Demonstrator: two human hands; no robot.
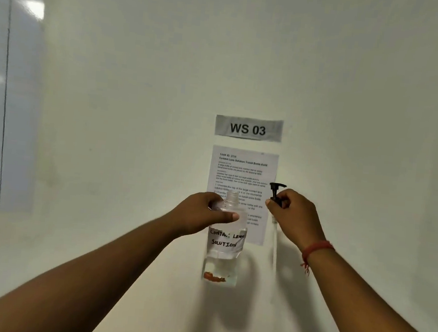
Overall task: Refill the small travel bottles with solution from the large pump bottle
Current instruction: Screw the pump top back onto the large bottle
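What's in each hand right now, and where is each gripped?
Left hand grips the large bottle at its shoulder; right hand pinches the removed pump head at its collar.

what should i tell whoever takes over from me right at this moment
Left hand: grips the large bottle by its shoulder, held up in front of the wall, upright, neck open.
Right hand: pinches the black pump head, already off the bottle, its dip tube hanging down beside it.
Done: pump removed; the bottle, labelled contact lens solution, holds clear liquid.
Left: set the pump down, fill the travel bottles, recap. No travel bottles are in view, so find them first.
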